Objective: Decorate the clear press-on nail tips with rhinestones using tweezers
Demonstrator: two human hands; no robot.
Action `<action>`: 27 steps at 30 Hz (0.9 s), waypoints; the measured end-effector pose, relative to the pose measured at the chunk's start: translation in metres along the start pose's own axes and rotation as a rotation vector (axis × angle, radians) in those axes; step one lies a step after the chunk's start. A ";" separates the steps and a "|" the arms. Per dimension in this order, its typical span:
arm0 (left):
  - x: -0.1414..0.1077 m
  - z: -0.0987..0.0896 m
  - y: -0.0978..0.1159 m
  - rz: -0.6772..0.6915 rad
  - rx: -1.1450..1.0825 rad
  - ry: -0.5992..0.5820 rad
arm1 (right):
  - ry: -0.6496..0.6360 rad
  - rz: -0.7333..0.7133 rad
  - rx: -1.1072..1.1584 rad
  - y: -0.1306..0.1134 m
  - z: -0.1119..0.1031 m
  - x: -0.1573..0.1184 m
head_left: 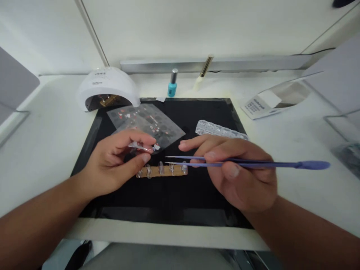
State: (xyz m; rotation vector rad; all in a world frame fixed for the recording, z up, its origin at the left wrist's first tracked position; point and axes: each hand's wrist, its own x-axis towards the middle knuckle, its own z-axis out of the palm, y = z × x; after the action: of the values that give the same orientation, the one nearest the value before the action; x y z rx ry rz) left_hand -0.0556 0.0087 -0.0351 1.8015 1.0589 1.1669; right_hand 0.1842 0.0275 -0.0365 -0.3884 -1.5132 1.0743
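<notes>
Right of the white table's (303,146) black mat (157,202), a box (264,104) reads "Alcohol pads"; my left hand (111,161) pinches a small piece (144,147), my right hand (243,180) parted tweezers (267,164).

There is one left hand (111,165), one right hand (242,176), one pair of tweezers (272,164) and at least one small piece (145,147). I count five nails (161,167) on one strip (155,171), and at least one sheet (165,129). There is one mat (168,198), one lamp (109,84), one blue bottle (171,89), one gold cap (206,66), one tray (219,129) and one box (254,107).
</notes>
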 end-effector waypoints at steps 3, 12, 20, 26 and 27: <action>0.002 -0.004 0.002 -0.025 -0.033 0.061 | 0.027 0.039 0.047 0.000 -0.001 0.002; 0.011 -0.002 0.008 -0.006 -0.004 0.094 | 0.034 0.056 0.050 0.001 -0.003 0.008; 0.013 -0.001 -0.001 -0.035 -0.123 0.013 | 0.091 0.127 0.043 0.003 -0.013 0.011; 0.013 0.002 -0.007 0.033 -0.056 -0.042 | 0.025 0.149 0.034 -0.001 -0.016 0.003; 0.013 0.003 -0.007 0.057 -0.033 -0.054 | 0.004 0.151 0.023 -0.001 -0.015 0.002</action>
State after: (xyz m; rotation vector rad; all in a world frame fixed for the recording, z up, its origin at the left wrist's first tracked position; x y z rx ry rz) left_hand -0.0509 0.0230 -0.0383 1.8383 0.9578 1.1565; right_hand 0.1978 0.0345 -0.0364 -0.4941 -1.4850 1.2075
